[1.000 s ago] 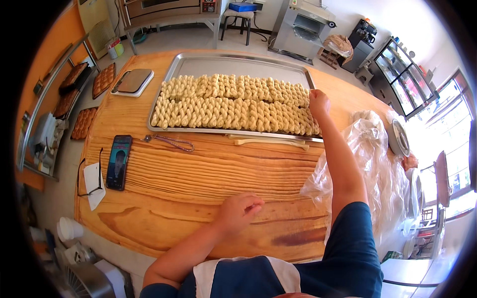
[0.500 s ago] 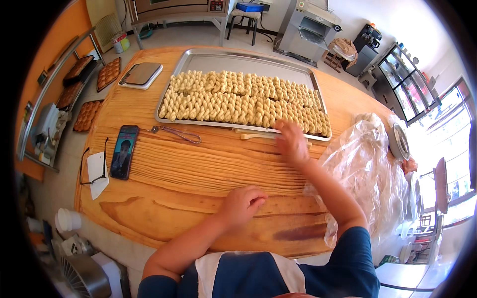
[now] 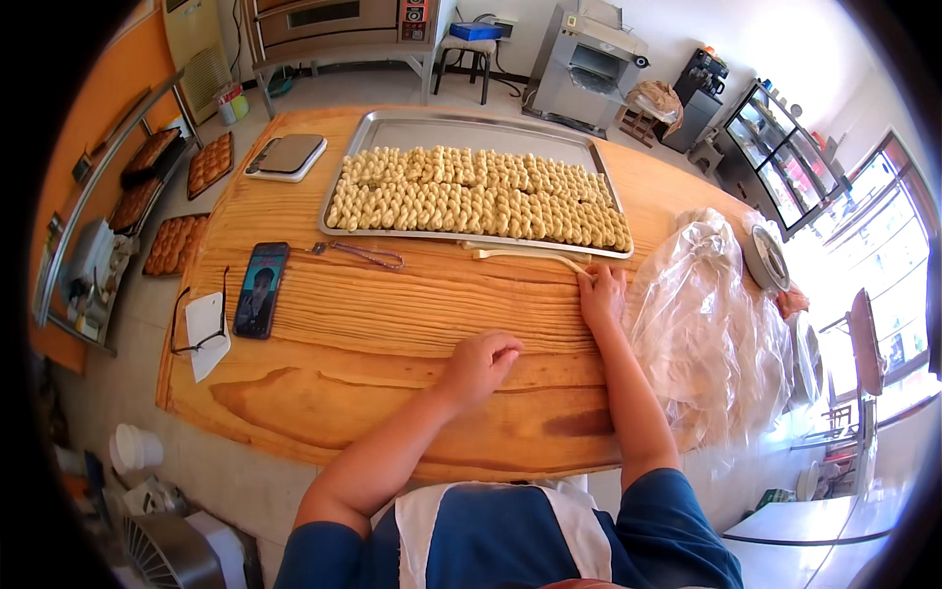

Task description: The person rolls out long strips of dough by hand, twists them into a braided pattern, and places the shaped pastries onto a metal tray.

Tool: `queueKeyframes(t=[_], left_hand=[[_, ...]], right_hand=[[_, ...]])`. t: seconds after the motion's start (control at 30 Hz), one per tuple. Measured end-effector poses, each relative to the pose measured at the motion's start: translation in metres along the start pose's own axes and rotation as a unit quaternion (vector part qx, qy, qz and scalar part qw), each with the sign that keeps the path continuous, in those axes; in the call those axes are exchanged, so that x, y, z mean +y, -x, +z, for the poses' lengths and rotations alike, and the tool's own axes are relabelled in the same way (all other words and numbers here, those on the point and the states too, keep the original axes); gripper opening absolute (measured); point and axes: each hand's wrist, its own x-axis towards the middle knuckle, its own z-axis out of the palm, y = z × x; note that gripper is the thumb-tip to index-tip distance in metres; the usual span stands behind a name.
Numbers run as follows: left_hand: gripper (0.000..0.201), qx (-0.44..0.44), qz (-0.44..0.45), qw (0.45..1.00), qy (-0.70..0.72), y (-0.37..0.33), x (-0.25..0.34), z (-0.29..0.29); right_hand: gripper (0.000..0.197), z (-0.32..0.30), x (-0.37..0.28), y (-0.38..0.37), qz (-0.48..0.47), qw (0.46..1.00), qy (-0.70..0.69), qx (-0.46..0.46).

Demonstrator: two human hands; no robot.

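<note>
My right hand (image 3: 603, 296) is at the tray's near right corner, fingers closed on the right end of a pale dough strip (image 3: 535, 256). The rest of that strip lies on the wooden table along the tray's near edge, with part of another strip behind it. My left hand (image 3: 481, 365) rests on the table nearer to me, fingers curled, nothing visible in them. Beyond both hands, the large metal tray (image 3: 471, 128) carries two rows of twisted dough pieces (image 3: 471, 208), packed side by side. Its far strip is bare metal.
Crumpled clear plastic sheeting (image 3: 702, 324) covers the table's right side, beside a metal bowl (image 3: 768, 258). On the left lie a phone (image 3: 261, 292), a beaded strap (image 3: 365, 254), glasses (image 3: 211, 341) on white paper and a scale (image 3: 287, 157). Trays of browned pieces (image 3: 177, 245) stand beyond the left edge.
My right hand has come down from above the tray's front edge and taken the dough strip's right end, which is drawn slightly toward me. My left hand stays curled in about the same place.
</note>
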Motion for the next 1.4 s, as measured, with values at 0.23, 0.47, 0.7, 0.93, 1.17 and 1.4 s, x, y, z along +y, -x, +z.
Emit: queueKeyframes(t=[0.23,0.47,0.7,0.93,1.17,1.4], left_hand=[[0.031,0.197,0.173,0.952,-0.158,-0.003,-0.006,-0.004],[0.024,0.027,0.163,0.954,-0.249,0.047,0.022,-0.058],[0.016,-0.019,0.094,0.895,-0.435,0.104,0.025,-0.131],[0.027,0.059,-0.016,0.893,-0.447,0.052,0.026,-0.103],[0.073,-0.02,0.004,0.887,-0.461,0.117,0.015,-0.05],[0.083,-0.056,-0.027,0.891,-0.449,0.153,0.024,-0.059]], right_hand=[[0.009,-0.037,-0.062,0.076,-0.185,0.939,-0.243,-0.159],[0.012,-0.106,-0.049,0.092,-0.012,0.895,-0.409,-0.178],[0.008,-0.064,-0.019,0.096,-0.059,0.918,-0.328,-0.216],[0.016,-0.033,-0.13,0.073,-0.26,0.91,-0.304,-0.109],[0.067,-0.05,-0.106,0.14,-0.436,0.86,-0.051,-0.26],[0.079,-0.084,-0.05,0.154,-0.384,0.861,-0.048,-0.33]])
